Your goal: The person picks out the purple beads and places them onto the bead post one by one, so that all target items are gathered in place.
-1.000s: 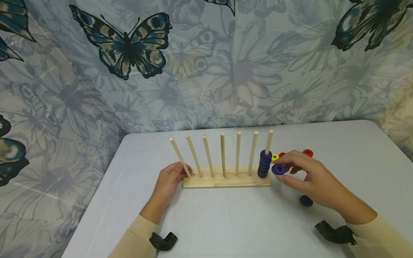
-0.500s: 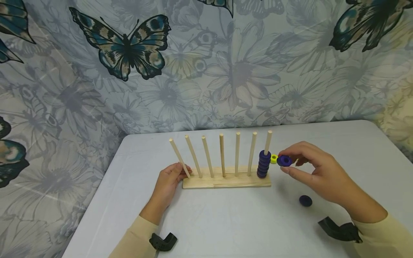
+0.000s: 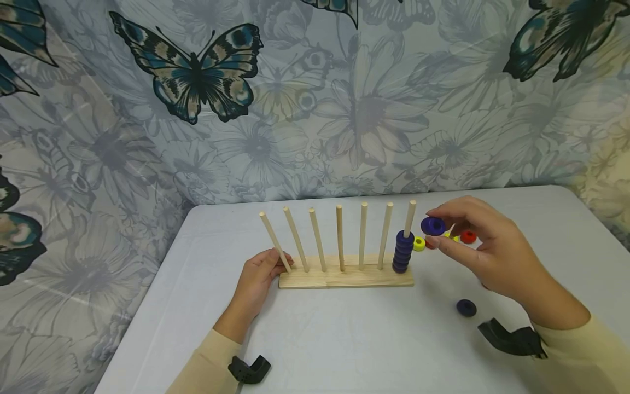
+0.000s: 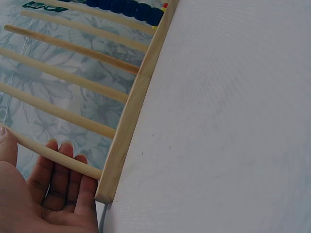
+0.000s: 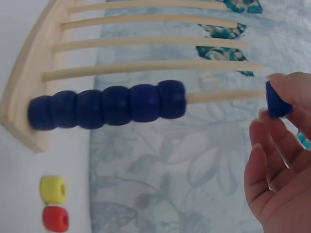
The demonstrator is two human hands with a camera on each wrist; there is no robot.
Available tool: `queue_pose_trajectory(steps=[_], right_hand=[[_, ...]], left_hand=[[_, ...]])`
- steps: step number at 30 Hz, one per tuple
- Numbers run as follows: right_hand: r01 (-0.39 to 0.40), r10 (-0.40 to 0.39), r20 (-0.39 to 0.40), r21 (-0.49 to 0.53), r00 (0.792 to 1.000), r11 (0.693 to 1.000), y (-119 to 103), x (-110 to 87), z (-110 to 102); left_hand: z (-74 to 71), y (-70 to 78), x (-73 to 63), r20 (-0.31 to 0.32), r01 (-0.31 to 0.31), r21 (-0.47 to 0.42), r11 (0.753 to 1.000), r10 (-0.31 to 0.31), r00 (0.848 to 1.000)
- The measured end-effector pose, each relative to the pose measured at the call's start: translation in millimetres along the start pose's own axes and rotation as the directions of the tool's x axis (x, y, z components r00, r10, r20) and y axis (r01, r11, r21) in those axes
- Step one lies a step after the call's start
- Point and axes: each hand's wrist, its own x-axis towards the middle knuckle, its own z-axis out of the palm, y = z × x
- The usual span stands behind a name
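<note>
A wooden peg stand (image 3: pixel 344 279) with several upright pegs stands on the table. My left hand (image 3: pixel 258 273) holds it at its left end, thumb and fingers around the leftmost peg (image 4: pixel 58 158). On the rightmost peg sits a stack of dark blue beads (image 3: pixel 402 253), its upper part bare. My right hand (image 3: pixel 492 246) pinches another dark blue bead (image 3: pixel 433 226) between thumb and fingers. This bead is right of the rightmost peg, near its tip height; in the right wrist view the held bead (image 5: pixel 277 101) appears by the peg's tip.
One loose dark blue bead (image 3: pixel 466 307) lies on the white table (image 3: pixel 344 339), in front of my right hand. Behind that hand lie a yellow bead (image 3: pixel 419 243), a red bead (image 3: pixel 468 237) and others partly hidden. A patterned butterfly cloth (image 3: pixel 295 109) hangs behind the table.
My right hand has lifted the dark blue bead from beside the stack to near the height of the peg's tip. My left hand and the stand have stayed in place.
</note>
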Motion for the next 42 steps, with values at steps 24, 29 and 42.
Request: queue_pose_trajectory(steps=[24,29,42], right_hand=[[0.041,-0.04,-0.074,0.021,0.996,0.999,-8.0,32.4,7.6],[0.029,-0.028,-0.068,0.008,0.997,1.0,-9.4,36.0,9.6],[0.006,-0.004,-0.056,0.023,0.998,1.0,-7.8,39.1,11.3]], left_hand=[[-0.7,0.0,0.0,-0.001,-0.001,-0.009,1.0,0.001,1.0],[-0.7,0.5,-0.8,0.001,-0.001,-0.003,1.0,0.001,1.0],[-0.9,-0.2,0.1,0.002,-0.005,0.003,1.0,0.005,1.0]])
